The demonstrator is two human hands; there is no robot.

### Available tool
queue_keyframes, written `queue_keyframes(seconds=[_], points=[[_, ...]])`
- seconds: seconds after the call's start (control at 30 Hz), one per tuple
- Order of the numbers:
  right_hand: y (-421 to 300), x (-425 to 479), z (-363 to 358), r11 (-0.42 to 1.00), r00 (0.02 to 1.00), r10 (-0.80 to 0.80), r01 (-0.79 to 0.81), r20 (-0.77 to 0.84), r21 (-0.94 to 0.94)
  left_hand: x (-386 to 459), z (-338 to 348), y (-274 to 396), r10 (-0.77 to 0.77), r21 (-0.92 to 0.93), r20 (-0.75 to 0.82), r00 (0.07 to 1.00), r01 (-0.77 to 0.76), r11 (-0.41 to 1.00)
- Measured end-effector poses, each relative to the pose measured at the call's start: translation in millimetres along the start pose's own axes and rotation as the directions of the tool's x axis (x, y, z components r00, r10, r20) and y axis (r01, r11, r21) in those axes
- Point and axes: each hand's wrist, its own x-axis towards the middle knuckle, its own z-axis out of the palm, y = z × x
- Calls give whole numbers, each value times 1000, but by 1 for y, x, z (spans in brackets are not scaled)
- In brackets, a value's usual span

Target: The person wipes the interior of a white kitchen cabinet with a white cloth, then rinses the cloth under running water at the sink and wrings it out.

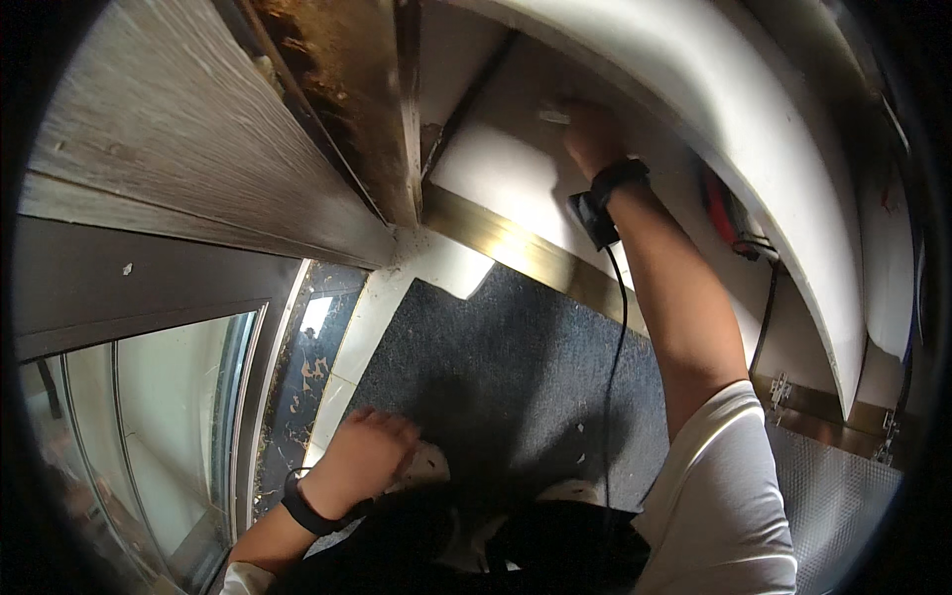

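My right hand (595, 137) is stretched far forward into the shadow over a white surface (494, 167), beneath a curved white panel. Blur and darkness hide its fingers. A small pale object (554, 117) shows at the fingertips; whether the hand holds it is unclear. On that wrist sit a black band (626, 175) and a small black box (593, 219), from which a black cable (622, 297) runs down towards my body. My left hand (364, 457), with a black wristband (309, 509), hovers low before my body. Its fingers are loosely bent, and nothing shows in them.
A weathered wooden panel (208, 149) and a glass door (163, 416) stand on the left. Dark carpet (513, 372) covers the floor, bordered by a brass-coloured strip (520, 242). The curved white panel (788, 163) overhangs a red object (718, 212). Metal hinges (779, 390) sit right.
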Motion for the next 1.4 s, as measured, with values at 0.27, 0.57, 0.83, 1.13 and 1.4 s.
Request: queue_keyframes(seconds=[0.27, 0.57, 0.83, 1.13, 1.4], points=[[-88, -69, 5, 944, 939, -317, 298, 135, 143, 12, -7, 8, -83, 14, 179, 980, 81, 997], [50, 14, 30, 977, 980, 39, 4, -196, 214, -5, -11, -4, -157, 79, 152, 976, 147, 986], [38, 59, 1, 845, 939, 340, -284, -46, 453, -56, -31, 10, -356, 41, 154, 922, 354, 934], [-9, 86, 26, 995, 994, -91, 88, 65, 52, -62, -25, 17, -298, 43, 158, 941, 295, 954], [-67, 9, 32, 961, 971, -206, 177, 123, 213, -17, -38, 21, -130, 125, 125, 984, 114, 986]])
